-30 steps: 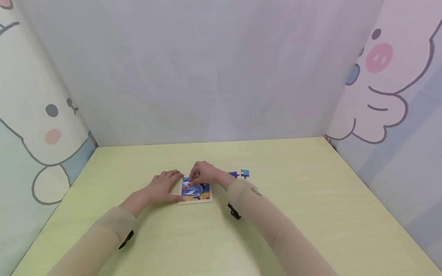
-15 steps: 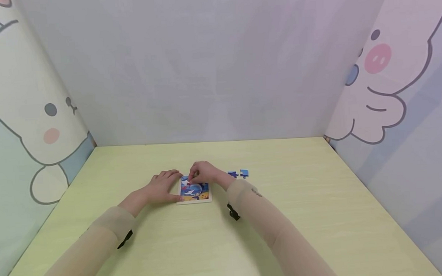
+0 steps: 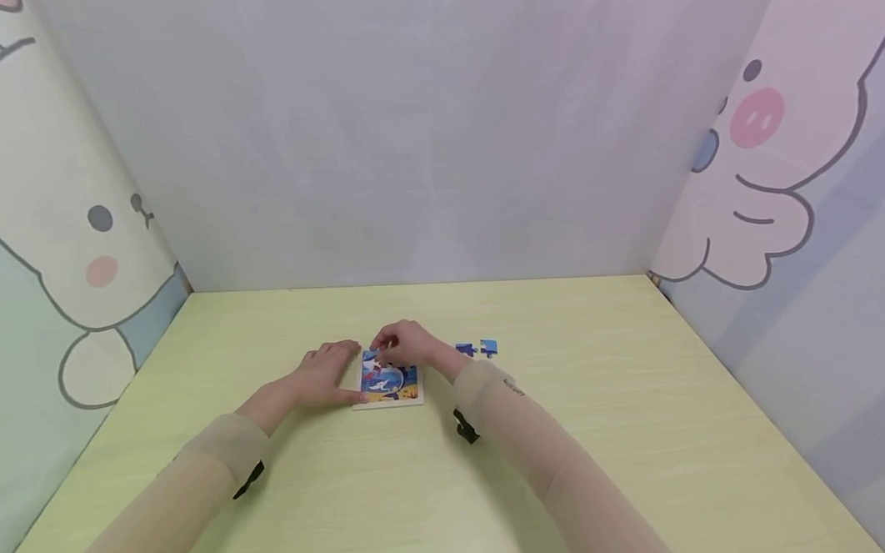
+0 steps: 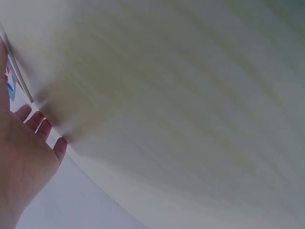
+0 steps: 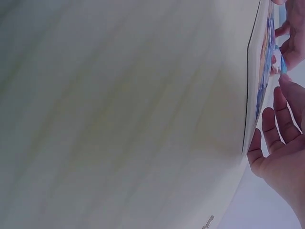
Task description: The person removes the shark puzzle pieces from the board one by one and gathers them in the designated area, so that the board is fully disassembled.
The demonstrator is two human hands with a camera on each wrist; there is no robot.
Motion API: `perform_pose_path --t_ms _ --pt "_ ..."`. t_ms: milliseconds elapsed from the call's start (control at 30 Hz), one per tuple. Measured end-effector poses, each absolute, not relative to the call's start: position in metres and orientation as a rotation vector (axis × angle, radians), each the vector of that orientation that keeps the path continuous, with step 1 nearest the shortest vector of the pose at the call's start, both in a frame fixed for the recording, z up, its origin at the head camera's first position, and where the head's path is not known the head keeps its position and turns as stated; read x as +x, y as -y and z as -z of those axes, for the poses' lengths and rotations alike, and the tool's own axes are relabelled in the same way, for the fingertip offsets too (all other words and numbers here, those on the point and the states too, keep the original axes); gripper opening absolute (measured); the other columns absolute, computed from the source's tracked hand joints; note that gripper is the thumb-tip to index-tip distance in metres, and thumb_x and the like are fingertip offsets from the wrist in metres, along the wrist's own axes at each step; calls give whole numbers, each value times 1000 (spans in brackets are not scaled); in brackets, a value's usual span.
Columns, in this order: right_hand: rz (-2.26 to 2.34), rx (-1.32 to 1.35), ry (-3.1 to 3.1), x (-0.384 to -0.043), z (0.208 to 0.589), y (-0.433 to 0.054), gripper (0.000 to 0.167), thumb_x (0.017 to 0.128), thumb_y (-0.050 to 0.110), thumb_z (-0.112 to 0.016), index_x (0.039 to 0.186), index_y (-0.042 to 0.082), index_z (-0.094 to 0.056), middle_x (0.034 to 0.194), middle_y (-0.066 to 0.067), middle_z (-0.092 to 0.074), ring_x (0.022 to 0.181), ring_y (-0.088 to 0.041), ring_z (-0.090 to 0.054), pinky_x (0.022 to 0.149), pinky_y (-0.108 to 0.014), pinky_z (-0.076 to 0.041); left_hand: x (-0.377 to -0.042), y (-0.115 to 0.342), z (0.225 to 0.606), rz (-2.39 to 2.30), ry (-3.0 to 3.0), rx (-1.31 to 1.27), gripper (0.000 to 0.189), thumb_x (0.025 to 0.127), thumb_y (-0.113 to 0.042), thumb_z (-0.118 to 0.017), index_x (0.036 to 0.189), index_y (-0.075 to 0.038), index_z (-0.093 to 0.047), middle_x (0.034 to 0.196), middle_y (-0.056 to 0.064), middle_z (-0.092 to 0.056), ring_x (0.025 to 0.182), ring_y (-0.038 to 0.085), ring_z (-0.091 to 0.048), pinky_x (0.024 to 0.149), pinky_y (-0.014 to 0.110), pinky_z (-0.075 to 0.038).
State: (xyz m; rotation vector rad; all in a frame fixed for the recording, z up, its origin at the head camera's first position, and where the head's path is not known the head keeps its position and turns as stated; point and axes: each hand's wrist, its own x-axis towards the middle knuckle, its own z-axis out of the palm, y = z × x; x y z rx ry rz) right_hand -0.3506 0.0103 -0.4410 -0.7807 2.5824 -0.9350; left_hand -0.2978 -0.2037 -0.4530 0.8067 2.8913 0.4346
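A small square jigsaw puzzle [image 3: 384, 386] with a blue sea picture and a white frame lies on the table in the head view. My left hand [image 3: 320, 376] rests at its left side, fingers spread and thumb on the lower left of the frame. Over the upper part of the puzzle is my right hand [image 3: 408, 343], which covers its top right area. In the right wrist view my right hand [image 5: 286, 138] pinches a tilted puzzle piece [image 5: 280, 61] just above the picture. Part of the frame and puzzle shows at the left edge of the left wrist view.
Two loose joined-looking pieces lie right of the puzzle: a dark blue piece [image 3: 465, 350] and a light blue piece [image 3: 489, 347]. The pale yellow table [image 3: 607, 401] runs back to a grey cloth wall [image 3: 428, 144], with cartoon-printed side cloths.
My right hand's fingers have shifted slightly away from me over the top of the puzzle. My left hand stays by the frame, and the loose pieces lie as before.
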Motion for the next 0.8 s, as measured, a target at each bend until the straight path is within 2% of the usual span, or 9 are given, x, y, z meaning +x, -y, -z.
perform_pose_path --t_ms 100,200,300,433,667,800 --pt "946 -772 -2580 -351 442 -8 10 89 21 -67 98 19 -67 85 4 -60 73 -10 -54 63 -20 -46 -296 204 453 -476 -2891 777 101 74 -65 -66 144 -2 -29 144 18 -37 133 38 -31 103 62 -27" --pt "958 -769 -2574 -351 442 -7 9 89 20 -66 98 18 -66 83 3 -60 72 -10 -53 63 -20 -45 -295 203 452 -484 -2890 796 94 76 -63 -66 139 -3 -32 139 16 -41 131 38 -33 100 61 -29" --pt "969 -758 -2565 -349 440 -7 8 90 18 -65 98 16 -66 82 2 -61 72 -10 -53 64 -20 -45 -293 203 452 -485 -2887 851 77 78 -61 -65 126 -8 -38 140 17 -41 129 38 -34 96 62 -30" --pt "978 -732 -2555 -348 437 -8 8 91 17 -63 98 15 -66 84 3 -63 73 -10 -54 66 -19 -45 -292 203 452 -465 -2874 903 59 81 -59 -63 114 -15 -40 147 20 -32 131 41 -32 96 64 -29" --pt "987 -733 -2550 -352 437 -11 9 92 18 -61 100 16 -66 89 5 -64 78 -10 -55 71 -20 -46 -290 204 450 -469 -2823 942 50 85 -53 -61 116 -19 -42 150 23 -26 135 44 -25 98 68 -24" --pt "973 -724 -2552 -351 437 -10 9 91 19 -64 99 16 -66 86 4 -63 75 -10 -54 67 -20 -45 -291 207 449 -476 -2779 947 49 88 -52 -59 121 -20 -41 151 24 -22 136 46 -22 99 70 -22"
